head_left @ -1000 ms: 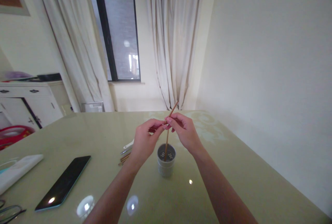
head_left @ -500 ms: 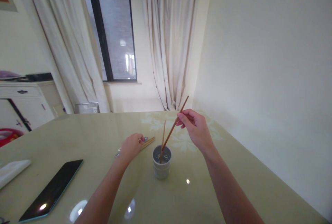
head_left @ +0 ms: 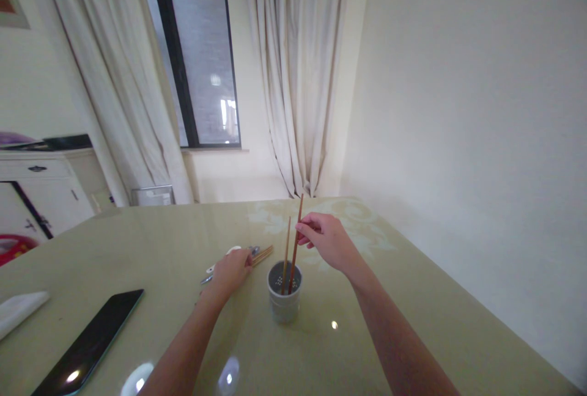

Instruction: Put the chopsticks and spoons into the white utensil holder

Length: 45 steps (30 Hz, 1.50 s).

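Observation:
My right hand (head_left: 323,237) pinches a reddish-brown chopstick (head_left: 294,261) by its upper half. This chopstick stands nearly upright, its lower end inside a grey cup (head_left: 284,307) with small holes in its bottom. A lighter chopstick (head_left: 287,243) leans in the same cup, unheld. Left of the cup, my left hand (head_left: 233,271) rests low over the table with its fingers curled on the near ends of several light chopsticks (head_left: 263,254). Beside that hand lie metal cutlery (head_left: 207,278) and a white spoon-like piece (head_left: 233,249), partly covered by the hand.
A dark tablet-like slab (head_left: 92,341) lies on the glossy greenish table (head_left: 358,347) at the left, with a white object (head_left: 22,310) beyond it. A wall (head_left: 458,170) runs along the right edge. Behind the table are curtains (head_left: 302,78) and a window.
The reddish-brown chopstick has gone from slanted to nearly upright in the cup as my right hand moved left and down. My left hand stays by the chopsticks on the table.

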Tool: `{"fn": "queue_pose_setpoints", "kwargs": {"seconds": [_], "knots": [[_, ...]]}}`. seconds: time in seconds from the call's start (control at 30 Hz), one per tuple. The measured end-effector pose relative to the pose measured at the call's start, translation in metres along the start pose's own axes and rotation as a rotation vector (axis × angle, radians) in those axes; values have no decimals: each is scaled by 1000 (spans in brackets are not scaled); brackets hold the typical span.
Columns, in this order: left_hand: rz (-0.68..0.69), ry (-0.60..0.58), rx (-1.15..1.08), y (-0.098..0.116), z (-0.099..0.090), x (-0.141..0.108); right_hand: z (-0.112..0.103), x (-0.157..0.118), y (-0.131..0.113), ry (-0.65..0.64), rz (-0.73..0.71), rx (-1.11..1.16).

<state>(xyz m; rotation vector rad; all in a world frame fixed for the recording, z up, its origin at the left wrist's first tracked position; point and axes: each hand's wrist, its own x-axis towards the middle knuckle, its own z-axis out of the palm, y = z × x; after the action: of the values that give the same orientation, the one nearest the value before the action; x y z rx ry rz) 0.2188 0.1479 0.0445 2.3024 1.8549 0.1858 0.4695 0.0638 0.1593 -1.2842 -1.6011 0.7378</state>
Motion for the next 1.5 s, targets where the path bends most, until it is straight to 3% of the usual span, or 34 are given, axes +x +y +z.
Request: {"fn": "queue_pose_setpoints", "kwargs": {"seconds": [0.2, 0.83, 1.07, 1.17, 1.3, 1.5], "knots": [[-5, -3, 0, -1, 0, 1, 10, 5, 12, -27, 41, -174], [3, -37, -43, -2, -3, -4, 23, 5, 26, -84, 44, -404], [38, -10, -104, 2, -20, -6, 18, 4, 24, -81, 65, -489], [28, 48, -223, -1, -35, -7, 10, 2, 18, -44, 65, -551], [61, 165, -546, 5, -59, -12, -2, -3, 3, 53, 19, -545], [279, 301, -1027, 50, -87, -38, 1, -12, -20, 47, -143, -151]]}}
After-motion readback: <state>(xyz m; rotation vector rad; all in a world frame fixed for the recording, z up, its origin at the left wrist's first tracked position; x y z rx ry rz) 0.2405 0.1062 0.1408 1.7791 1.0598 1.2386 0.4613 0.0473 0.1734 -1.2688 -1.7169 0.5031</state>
